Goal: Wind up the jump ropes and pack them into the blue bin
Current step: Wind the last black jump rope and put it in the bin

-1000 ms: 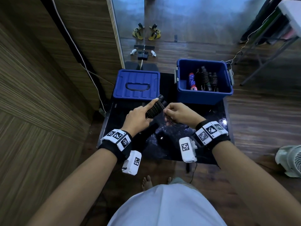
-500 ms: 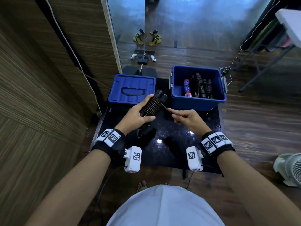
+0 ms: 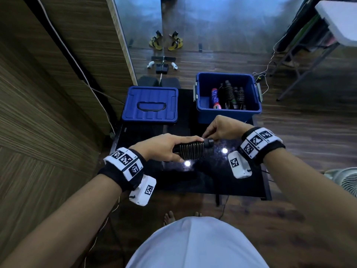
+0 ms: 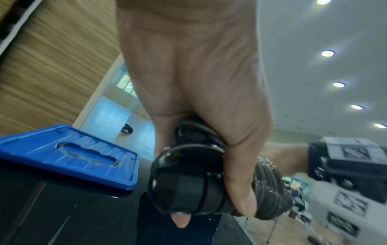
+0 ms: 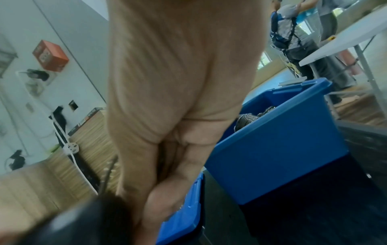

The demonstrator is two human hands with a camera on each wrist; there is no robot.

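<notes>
A black jump rope, its cord wound in tight coils round the handles, lies level above the black table. My left hand grips it from the left, fingers curled round the handles. My right hand pinches the rope's right end by the handle tip; its fingertips are hidden in the right wrist view. The open blue bin stands at the table's far right and holds several wound ropes, one with a red and blue handle.
The bin's blue lid lies flat at the table's far left. A wooden wall runs along the left with a white cable. A fan stands on the floor at right, a white folding table at the far right.
The wound rope has dropped from a tilted pose near the lid to a level one lower over the table. My right hand has closed in onto its right end.
</notes>
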